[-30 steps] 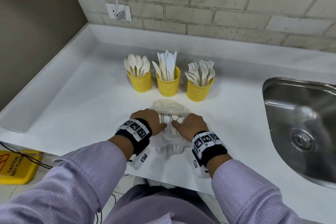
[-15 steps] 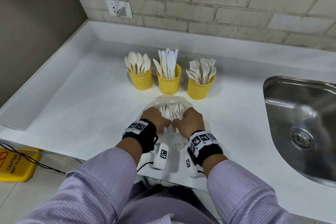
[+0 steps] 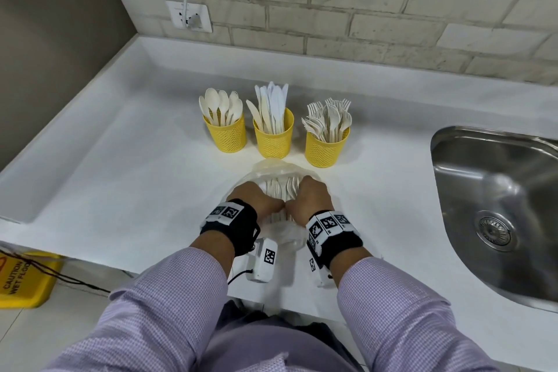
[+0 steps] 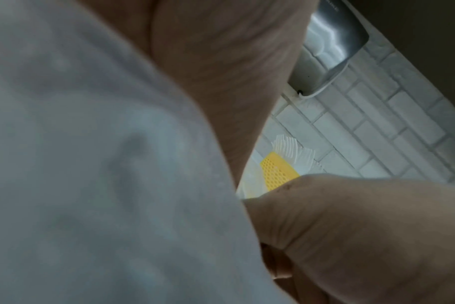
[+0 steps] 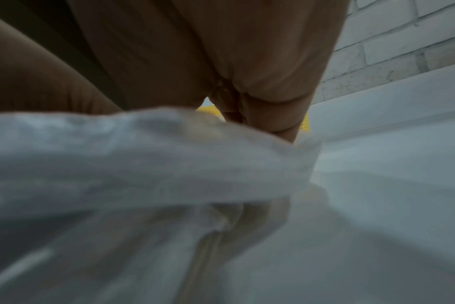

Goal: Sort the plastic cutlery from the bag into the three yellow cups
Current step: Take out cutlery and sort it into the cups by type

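Three yellow mesh cups stand in a row on the white counter: the left cup [image 3: 227,136] holds spoons, the middle cup [image 3: 273,137] knives, the right cup [image 3: 326,146] forks. In front of them lies a clear plastic bag [image 3: 273,170] with white cutlery [image 3: 279,187] showing in its mouth. My left hand [image 3: 256,201] grips the bag's left side and my right hand [image 3: 311,199] grips its right side, knuckles nearly touching. The bag [image 4: 91,164] fills the left wrist view, with a yellow cup [image 4: 277,172] beyond. Crumpled bag plastic [image 5: 143,164] fills the right wrist view.
A steel sink [image 3: 495,205] is sunk into the counter at the right. A brick wall with a socket [image 3: 189,16] and cord runs behind. The counter's raised left rim [image 3: 60,127] meets a dark wall. A yellow wet-floor sign [image 3: 21,278] lies on the floor.
Both hands have slid the bag away from me, closer to the cups, and come nearer together. The bag's mouth now shows more of the cutlery.
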Motion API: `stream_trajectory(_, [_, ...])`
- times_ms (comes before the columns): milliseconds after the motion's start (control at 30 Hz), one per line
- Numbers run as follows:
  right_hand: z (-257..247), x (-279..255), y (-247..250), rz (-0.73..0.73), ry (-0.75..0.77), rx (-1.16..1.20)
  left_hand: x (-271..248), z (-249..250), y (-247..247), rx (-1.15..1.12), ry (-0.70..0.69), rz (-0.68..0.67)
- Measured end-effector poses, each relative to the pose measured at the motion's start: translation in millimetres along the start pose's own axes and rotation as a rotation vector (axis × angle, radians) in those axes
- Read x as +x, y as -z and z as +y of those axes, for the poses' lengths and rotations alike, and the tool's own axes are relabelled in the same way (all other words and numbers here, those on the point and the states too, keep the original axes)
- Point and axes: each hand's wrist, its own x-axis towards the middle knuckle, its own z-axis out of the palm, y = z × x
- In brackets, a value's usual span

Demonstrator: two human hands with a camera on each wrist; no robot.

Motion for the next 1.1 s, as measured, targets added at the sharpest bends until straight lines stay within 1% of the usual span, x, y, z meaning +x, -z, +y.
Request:
stream_trajectory(100, [5, 0, 0, -0.009, 0.018, 0.098, 2, -2, 1, -0.007, -0.008, 0.007])
stream_trajectory(200, [8, 0, -1, -0.024, 0.044, 0.171, 0, 0, 4, -0.004, -0.024, -0.017])
stream_trajectory(333, [8, 2, 1, -0.065, 0.048, 0.18, 1, 2, 4, -0.131, -0.062, -0.046])
stream_trajectory(400, [8, 3, 2, -0.057, 0.054, 0.227, 3, 1, 4, -0.179, -0.087, -0.082])
stream_trajectory(533, [8, 5, 0, -0.043, 0.022, 0.384, 7, -2, 6, -0.163, -0.119, -0.112])
stream_trajectory(667, [21, 17, -13, -0.051, 0.048, 0.523, 9, -3, 7, -0.147, -0.088, -0.142])
stream_trajectory(767, [14, 11, -8, -0.054, 0.052, 0.6, 9, -2, 1, -0.173, -0.099, -0.118])
stream_trajectory(833, [9, 5, -4, -0.084, 0.056, 0.644, 8, -2, -2, -0.209, -0.109, -0.109])
stream_trajectory(900, [9, 4, -2, -0.096, 0.025, 0.693, 7, -2, -2, -0.228, -0.115, -0.105])
stream_trajectory(1000, [15, 6, 2, -0.077, -0.033, 0.759, 4, -2, 2, -0.284, -0.135, -0.085])
stream_trajectory(1100, [15, 6, 11, -0.034, -0.018, 0.788, -1, -1, 6, -0.376, -0.172, -0.101])
